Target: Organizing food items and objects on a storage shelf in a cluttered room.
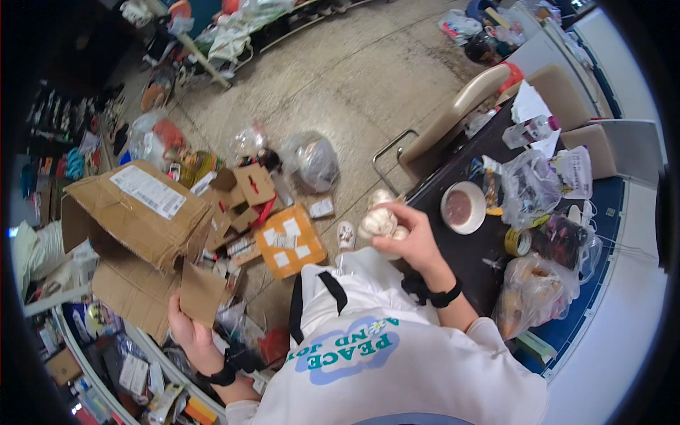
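Note:
My right hand [416, 239] is closed around several white garlic bulbs [381, 221], held over the floor beside the dark table. On the other side, my left hand [187, 324] pinches a flap of a large brown cardboard box [149, 218]. The box is tilted, its flaps hang loose, and a white label [147, 191] is stuck on one face. Part of my left hand's fingers is hidden behind the flap. I cannot see what is inside the box.
On the dark table [453, 276] at right are a white bowl [477, 221] with reddish contents, plastic bags [531, 185], a bottle [528, 133] and a tape roll [518, 242]. A chair [453, 113] stands beyond. A taped carton [291, 241] and a full clear bag [312, 161] lie on the floor.

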Demonstrator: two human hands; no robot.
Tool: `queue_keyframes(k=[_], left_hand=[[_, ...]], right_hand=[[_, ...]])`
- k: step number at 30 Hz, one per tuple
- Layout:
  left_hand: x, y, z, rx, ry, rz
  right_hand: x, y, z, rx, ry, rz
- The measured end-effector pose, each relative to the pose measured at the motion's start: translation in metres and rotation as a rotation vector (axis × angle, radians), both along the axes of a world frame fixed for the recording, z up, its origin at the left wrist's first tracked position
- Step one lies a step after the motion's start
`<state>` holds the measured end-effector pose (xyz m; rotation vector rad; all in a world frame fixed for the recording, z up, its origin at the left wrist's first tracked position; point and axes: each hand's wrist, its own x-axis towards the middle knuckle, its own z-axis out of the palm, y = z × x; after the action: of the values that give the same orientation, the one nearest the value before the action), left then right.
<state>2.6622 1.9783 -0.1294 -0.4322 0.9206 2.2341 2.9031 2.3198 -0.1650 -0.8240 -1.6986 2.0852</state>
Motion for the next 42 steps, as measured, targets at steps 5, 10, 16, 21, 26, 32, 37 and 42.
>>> queue_keyframes(k=[5, 10, 16, 21, 26, 32, 37, 42], left_hand=[[0.0, 0.073, 0.019, -0.153, -0.023, -0.041], [-0.004, 0.124, 0.025, -0.141, -0.017, -0.15], [-0.018, 0.179, 0.034, -0.198, -0.002, -0.268], [-0.028, 0.238, 0.047, -0.465, 0.284, -0.385], [-0.035, 0.34, 0.065, -0.571, 0.459, -0.397], [-0.056, 0.467, 0.04, -0.557, 0.59, -0.485], [-0.097, 0.581, -0.001, -0.497, 0.868, -0.531], [-0.188, 0.691, -0.043, -0.489, 0.397, -0.914]], right_hand=[[0.0, 0.023, 0.003, -0.162, 0.037, -0.083], [0.006, 0.035, 0.011, -0.171, 0.114, -0.144], [0.017, 0.051, 0.029, -0.26, 0.17, -0.14], [0.018, 0.057, 0.042, -0.129, 0.26, -0.226], [0.028, 0.057, 0.043, -0.064, 0.276, -0.379], [0.015, 0.085, 0.03, 0.036, 0.221, -0.601], [-0.023, 0.137, 0.022, -0.006, 0.203, -0.758], [-0.095, 0.244, 0.0, -0.065, 0.093, -0.759]])
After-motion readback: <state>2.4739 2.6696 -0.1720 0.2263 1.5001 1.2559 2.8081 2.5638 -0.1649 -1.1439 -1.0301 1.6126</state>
